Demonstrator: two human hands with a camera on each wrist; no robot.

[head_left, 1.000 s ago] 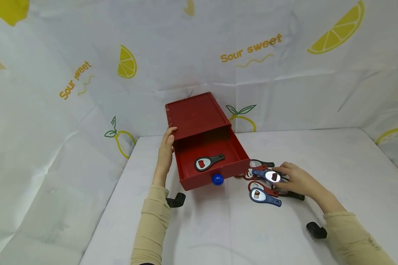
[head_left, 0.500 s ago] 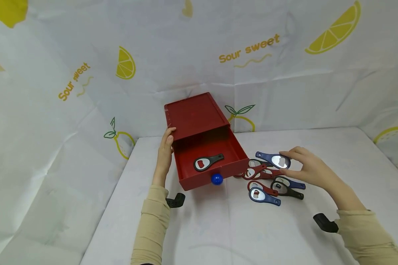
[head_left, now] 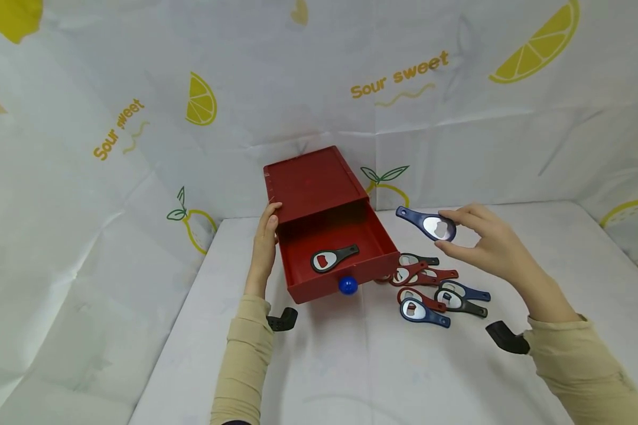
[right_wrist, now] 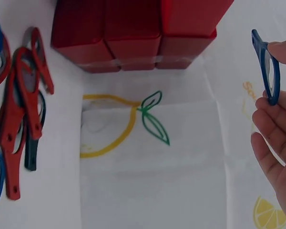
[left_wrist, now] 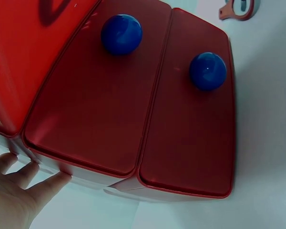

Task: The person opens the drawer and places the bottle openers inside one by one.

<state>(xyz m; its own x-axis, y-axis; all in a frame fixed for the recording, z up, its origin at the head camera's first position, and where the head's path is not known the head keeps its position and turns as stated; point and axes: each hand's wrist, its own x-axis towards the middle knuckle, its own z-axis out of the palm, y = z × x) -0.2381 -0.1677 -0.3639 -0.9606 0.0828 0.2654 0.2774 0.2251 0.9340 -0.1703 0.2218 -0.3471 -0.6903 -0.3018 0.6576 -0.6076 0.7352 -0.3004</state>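
A blue bottle opener (head_left: 427, 224) is pinched by its round end between the thumb and fingers of my right hand (head_left: 486, 242), raised over the table with its handle pointing left. My left hand (head_left: 264, 248) rests against the left side of a red drawer cabinet (head_left: 313, 183); in the left wrist view its fingertips touch the cabinet's side wall. The top drawer (head_left: 319, 289), with a blue round knob (head_left: 348, 285), is pulled out. Inside it lies a black bottle opener (head_left: 334, 258). The two lower drawers, seen in the left wrist view, have blue knobs (left_wrist: 208, 71) and are closed.
Several red, blue and black bottle openers lie in an overlapping pile right of the drawer, among them a blue one (head_left: 425, 313) in front and a red one (head_left: 438, 276). A white sheet with lemon prints (head_left: 298, 88) hangs behind the table.
My right hand has picked the blue bottle opener off the pile and lifted it up and away from the table. The left hand and the cabinet stay in place.
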